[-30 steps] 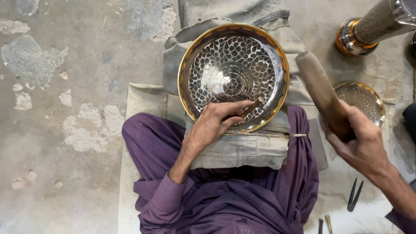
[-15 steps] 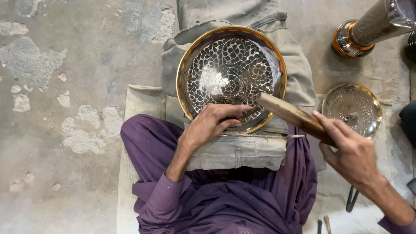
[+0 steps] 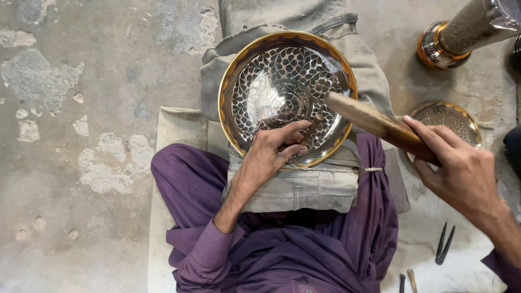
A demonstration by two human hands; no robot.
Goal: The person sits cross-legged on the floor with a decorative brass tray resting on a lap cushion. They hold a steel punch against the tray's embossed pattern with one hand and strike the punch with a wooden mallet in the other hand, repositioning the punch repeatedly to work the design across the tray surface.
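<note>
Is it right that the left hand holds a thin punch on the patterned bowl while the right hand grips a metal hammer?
Not quite. The head view shows the right hand gripping a wooden mallet, not a metal hammer. The left hand does hold a thin punch on the patterned bowl.

Bare concrete floor [image 3: 97,81] lies open leftward — small bowl [image 3: 446,122] and metal stand [image 3: 442,46] crowd the right.

left hand [image 3: 271,154] holds a thin chisel [image 3: 310,128] against the engraved metal bowl [image 3: 286,92] at frame centre. right hand [image 3: 458,171] grips a wooden mallet [image 3: 374,125], head just beside the chisel top. bowl rests on folded grey cloth [image 3: 296,187].
</note>
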